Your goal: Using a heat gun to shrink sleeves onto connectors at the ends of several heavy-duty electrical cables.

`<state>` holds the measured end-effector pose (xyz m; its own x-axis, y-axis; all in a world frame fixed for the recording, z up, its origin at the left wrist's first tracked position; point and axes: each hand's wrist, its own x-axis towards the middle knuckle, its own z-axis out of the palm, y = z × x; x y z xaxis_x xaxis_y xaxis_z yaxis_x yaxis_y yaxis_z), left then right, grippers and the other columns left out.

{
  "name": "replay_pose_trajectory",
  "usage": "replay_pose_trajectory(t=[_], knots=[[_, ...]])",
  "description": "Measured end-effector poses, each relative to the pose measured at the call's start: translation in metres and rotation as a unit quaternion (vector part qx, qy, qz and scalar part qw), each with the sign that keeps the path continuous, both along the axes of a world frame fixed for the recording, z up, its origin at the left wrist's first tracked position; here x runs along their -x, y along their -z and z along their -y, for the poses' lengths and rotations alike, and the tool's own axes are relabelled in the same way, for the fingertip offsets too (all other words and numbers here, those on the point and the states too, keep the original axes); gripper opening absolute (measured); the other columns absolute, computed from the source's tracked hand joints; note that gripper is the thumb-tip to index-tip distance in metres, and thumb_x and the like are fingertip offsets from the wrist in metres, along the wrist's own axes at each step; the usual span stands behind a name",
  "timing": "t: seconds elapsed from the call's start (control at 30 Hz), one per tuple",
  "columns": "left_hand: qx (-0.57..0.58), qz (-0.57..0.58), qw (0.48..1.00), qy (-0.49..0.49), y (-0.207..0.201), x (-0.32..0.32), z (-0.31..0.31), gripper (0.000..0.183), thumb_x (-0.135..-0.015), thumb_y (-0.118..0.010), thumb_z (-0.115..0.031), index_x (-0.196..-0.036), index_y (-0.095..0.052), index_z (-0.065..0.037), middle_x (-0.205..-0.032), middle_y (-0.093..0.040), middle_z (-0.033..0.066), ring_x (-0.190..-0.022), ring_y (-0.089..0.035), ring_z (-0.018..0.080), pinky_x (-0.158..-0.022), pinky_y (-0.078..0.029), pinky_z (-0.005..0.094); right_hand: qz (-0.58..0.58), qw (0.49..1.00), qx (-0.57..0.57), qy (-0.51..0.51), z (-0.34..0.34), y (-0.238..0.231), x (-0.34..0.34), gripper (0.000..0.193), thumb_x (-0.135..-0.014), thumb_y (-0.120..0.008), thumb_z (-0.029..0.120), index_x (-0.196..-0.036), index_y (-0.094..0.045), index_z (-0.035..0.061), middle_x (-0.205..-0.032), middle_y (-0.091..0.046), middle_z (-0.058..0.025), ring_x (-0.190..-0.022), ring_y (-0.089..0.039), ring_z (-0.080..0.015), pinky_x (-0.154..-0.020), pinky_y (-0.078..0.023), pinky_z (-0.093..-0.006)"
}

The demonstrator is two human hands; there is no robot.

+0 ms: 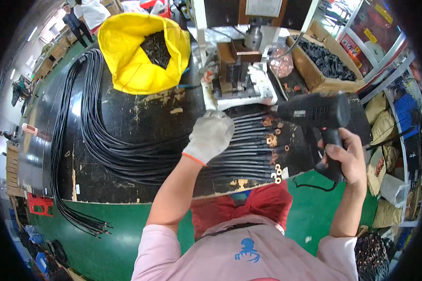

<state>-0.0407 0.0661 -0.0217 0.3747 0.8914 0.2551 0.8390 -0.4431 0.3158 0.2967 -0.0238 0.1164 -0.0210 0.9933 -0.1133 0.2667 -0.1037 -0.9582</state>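
Observation:
My left hand (210, 135), in a white knitted glove with an orange cuff edge, lies over a row of black cables (126, 152). Its fingers curl down at the far cables of the row, with the tips partly hidden. In my bare right hand (349, 154) is a black heat gun (316, 110), gripped by its handle. The gun's nozzle points left, close to the far cable ends. Copper ring terminals (272, 139) finish the cables, side by side to the right of the glove. Dark sleeves cover the cables just behind the terminals.
A yellow bag (122, 56) of small black pieces stands at the far left. Behind the cables is a bench press (239, 70). A cardboard box (323, 83) of black parts sits far right, beside a clear bag of copper pieces (281, 61). Cables hang off the table's left front edge.

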Motion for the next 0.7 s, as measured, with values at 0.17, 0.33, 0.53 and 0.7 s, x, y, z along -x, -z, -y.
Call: replay_pose_trajectory(t=[0.17, 0.33, 0.53, 0.7], knots=[[0.053, 0.0, 0.998, -0.02, -0.003, 0.0, 0.009, 0.016, -0.092, -0.062, -0.019, -0.092, -0.075, -0.009, -0.101, -0.072, 0.0147, -0.099, -0.067, 0.0375, -0.09, -0.055, 0.0476, 0.025, 0.998, 0.028, -0.042, -0.006, 0.006, 0.007, 0.032, -0.082, -0.073, 0.008, -0.11, -0.067, -0.0046, -0.091, -0.071, -0.0082, -0.066, -0.065, -0.0145, -0.062, -0.053, -0.0295], [-0.029, 0.044, 0.998, 0.028, 0.002, 0.008, 0.015, 0.017, -0.09, -0.062, -0.02, -0.087, -0.074, -0.009, -0.099, -0.072, 0.0125, -0.099, -0.067, 0.0371, -0.087, -0.055, 0.048, -0.017, 0.997, 0.008, -0.075, 0.004, 0.006, 0.016, 0.034, -0.09, -0.072, 0.009, -0.12, -0.064, -0.0032, -0.084, -0.066, -0.003, -0.065, -0.061, -0.0104, -0.062, -0.05, -0.0279], [0.002, 0.045, 0.999, 0.019, 0.0, 0.006, 0.009, 0.017, -0.09, -0.062, -0.02, -0.088, -0.074, -0.008, -0.098, -0.071, 0.0144, -0.099, -0.066, 0.0384, -0.087, -0.054, 0.0493, 0.008, 0.999, 0.016, -0.041, -0.002, 0.013, 0.002, 0.027, -0.088, -0.076, 0.013, -0.107, -0.066, -0.0026, -0.082, -0.067, -0.0036, -0.065, -0.063, -0.0111, -0.061, -0.051, -0.0291], [0.032, 0.041, 0.999, 0.003, -0.006, -0.001, 0.0, 0.023, -0.092, -0.062, -0.022, -0.102, -0.077, -0.007, -0.109, -0.072, 0.0148, -0.108, -0.066, 0.0376, -0.096, -0.053, 0.0462, -0.008, 0.999, -0.004, 0.043, 0.014, -0.006, -0.012, 0.031, -0.082, -0.075, 0.014, -0.106, -0.065, -0.0051, -0.082, -0.069, -0.0079, -0.062, -0.064, -0.0145, -0.057, -0.051, -0.0291]])
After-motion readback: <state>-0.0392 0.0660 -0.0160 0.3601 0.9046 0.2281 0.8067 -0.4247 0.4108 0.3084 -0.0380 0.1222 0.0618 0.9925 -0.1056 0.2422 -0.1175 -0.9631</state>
